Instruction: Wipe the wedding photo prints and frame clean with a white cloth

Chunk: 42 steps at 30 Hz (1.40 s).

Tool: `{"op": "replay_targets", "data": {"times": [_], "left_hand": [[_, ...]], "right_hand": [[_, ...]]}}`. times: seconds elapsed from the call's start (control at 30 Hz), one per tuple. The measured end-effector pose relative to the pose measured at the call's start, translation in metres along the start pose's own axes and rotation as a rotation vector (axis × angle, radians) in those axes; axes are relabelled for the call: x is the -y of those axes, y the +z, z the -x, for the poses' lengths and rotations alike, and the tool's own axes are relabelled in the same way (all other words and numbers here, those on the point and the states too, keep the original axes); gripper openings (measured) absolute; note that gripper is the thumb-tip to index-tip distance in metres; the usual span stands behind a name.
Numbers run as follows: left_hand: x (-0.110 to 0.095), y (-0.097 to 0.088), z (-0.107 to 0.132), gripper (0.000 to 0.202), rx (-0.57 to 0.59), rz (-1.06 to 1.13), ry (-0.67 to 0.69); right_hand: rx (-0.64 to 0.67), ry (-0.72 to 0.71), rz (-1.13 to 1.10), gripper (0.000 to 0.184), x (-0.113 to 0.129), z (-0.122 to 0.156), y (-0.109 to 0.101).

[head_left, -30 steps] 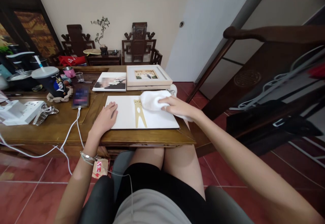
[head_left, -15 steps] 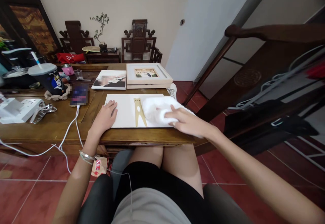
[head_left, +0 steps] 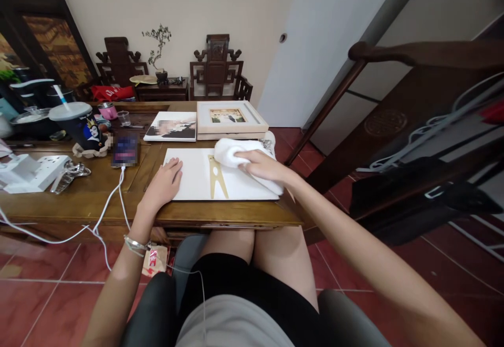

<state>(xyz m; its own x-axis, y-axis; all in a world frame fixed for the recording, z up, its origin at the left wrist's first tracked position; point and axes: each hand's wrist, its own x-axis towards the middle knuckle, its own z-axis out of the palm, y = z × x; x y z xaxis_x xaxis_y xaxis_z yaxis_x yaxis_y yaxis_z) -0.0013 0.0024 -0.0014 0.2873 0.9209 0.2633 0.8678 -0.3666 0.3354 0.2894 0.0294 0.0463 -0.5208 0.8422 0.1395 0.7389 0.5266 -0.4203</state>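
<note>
A white board or album cover (head_left: 192,174) lies flat near the table's front edge, with a tan, cat-headed, two-legged shape (head_left: 219,181) on its middle. My left hand (head_left: 167,179) rests flat on the board's left end, fingers stretched out. In my right hand (head_left: 262,166) is a bunched white cloth (head_left: 226,151), pressed on the right half of the board. The cloth covers the top of the tan shape and much of the board's right side.
Behind the board stand a photo panel (head_left: 157,130) and a framed picture (head_left: 248,111) on a box. Leftward are a phone (head_left: 125,150) on a white cable, a lidded cup (head_left: 74,126) and a power strip (head_left: 39,174). A dark wooden chair (head_left: 354,105) stands at right.
My right hand has moved the white cloth up and to the left across the board, onto the head of the tan shape. My left hand stays in place on the board.
</note>
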Motion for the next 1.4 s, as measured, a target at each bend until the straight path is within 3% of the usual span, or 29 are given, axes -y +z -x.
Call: {"op": "replay_targets", "data": {"times": [0.1, 0.2, 0.33, 0.5, 0.6, 0.73, 0.97, 1.07, 1.17, 1.4], "left_hand": [[0.001, 0.0, 0.0, 0.05, -0.003, 0.007, -0.018], [0.003, 0.002, 0.0, 0.052, 0.008, 0.008, -0.011], [0.005, 0.004, -0.002, 0.053, 0.02, -0.017, -0.021], [0.003, 0.004, -0.002, 0.053, 0.036, -0.049, -0.026], [0.003, 0.005, -0.002, 0.052, 0.024, -0.057, -0.021], [0.005, 0.005, -0.002, 0.05, 0.007, -0.049, -0.008], [0.009, 0.004, -0.003, 0.05, 0.009, -0.031, -0.006], [0.009, 0.005, -0.003, 0.051, 0.01, -0.033, -0.006], [0.008, 0.006, -0.003, 0.051, 0.013, -0.041, -0.004], [0.005, 0.007, -0.002, 0.05, -0.008, -0.04, -0.012]], "right_hand": [[-0.055, 0.002, 0.002, 0.037, 0.009, -0.032, 0.014], [-0.054, -0.029, 0.019, 0.042, 0.021, -0.033, 0.027], [0.003, -0.17, 0.084, 0.049, 0.043, 0.006, 0.031], [0.137, -0.271, 0.082, 0.039, 0.074, 0.065, 0.008], [0.221, -0.286, 0.102, 0.036, 0.083, 0.077, -0.002], [0.196, -0.273, 0.155, 0.036, 0.074, 0.052, 0.003], [0.074, -0.219, 0.231, 0.047, 0.042, -0.038, 0.027], [0.05, -0.176, 0.261, 0.048, 0.045, -0.049, 0.034], [0.071, -0.192, 0.292, 0.046, 0.059, -0.031, 0.037], [0.141, -0.363, 0.201, 0.038, 0.1, 0.048, 0.027]]}}
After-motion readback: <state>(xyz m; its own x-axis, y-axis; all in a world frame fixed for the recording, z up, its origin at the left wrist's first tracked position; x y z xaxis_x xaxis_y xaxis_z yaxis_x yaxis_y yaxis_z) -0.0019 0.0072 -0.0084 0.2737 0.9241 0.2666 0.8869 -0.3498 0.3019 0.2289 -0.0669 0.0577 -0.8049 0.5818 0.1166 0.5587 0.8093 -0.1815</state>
